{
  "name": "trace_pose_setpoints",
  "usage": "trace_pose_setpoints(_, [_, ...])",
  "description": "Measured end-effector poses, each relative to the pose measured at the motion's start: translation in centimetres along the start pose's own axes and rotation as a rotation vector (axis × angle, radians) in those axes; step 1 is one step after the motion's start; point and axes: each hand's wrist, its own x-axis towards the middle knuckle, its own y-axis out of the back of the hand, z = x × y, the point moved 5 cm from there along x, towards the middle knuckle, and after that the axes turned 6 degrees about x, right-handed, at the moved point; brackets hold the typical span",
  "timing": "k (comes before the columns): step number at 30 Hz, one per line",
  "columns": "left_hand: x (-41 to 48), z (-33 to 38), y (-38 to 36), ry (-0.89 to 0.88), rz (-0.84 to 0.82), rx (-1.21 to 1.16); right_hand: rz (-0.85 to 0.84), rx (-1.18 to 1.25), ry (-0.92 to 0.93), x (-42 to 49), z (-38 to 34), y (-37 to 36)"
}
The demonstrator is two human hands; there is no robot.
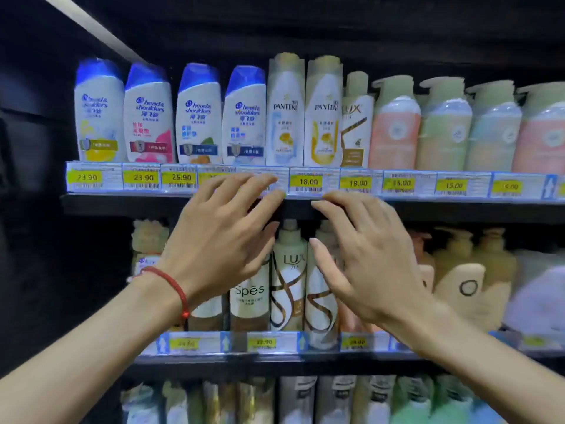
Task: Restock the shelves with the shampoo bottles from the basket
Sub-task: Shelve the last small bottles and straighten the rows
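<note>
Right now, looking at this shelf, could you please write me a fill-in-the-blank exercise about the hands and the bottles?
1. The left hand and the right hand hold ____.
2. The bracelet on the left wrist is ____.
3. On the top shelf stand ____ bottles with blue caps.
4. The two tall bottles beside them read ____.
Missing words: nothing; red; four; Pantene.

glossy plastic shampoo bottles (198, 117), paper price labels (308, 182)
</note>
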Motion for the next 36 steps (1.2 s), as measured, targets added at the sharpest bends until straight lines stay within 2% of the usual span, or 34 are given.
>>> trace_pose_setpoints(6, [-5.7,1.2,-1.3,-0.016,-0.055,-0.072,-0.016,0.002,-0.060,-4.1,-2.0,-0.3])
trace_pose_setpoints(11, [-9.4,1.2,-1.7,-0.006,-0.036,-0.157,-0.120,0.009,-0.117,-6.6,-4.5,-1.7])
trace_pose_setpoints(17, [-13.8,1.7,-2.6,-0.003,-0.210,-0.166,-0.268,0.044,-0.210,-9.7,-7.0,-3.6])
trace_pose_setpoints(21, [-16.3,2.3,-2.1,0.020,-0.382,-0.156,-0.377,0.089,-0.212,-10.7,-8.9,-4.4])
trace_pose_setpoints(29, [-19.9,2.4,0.1,0.094,-0.588,-0.061,-0.502,0.169,-0.198,-12.0,-10.8,-5.2])
trace_pose_setpoints(36, [-23.6,0.7,1.8,0.208,-0.635,-0.017,-0.528,0.225,-0.222,-12.6,-13.4,-6.6])
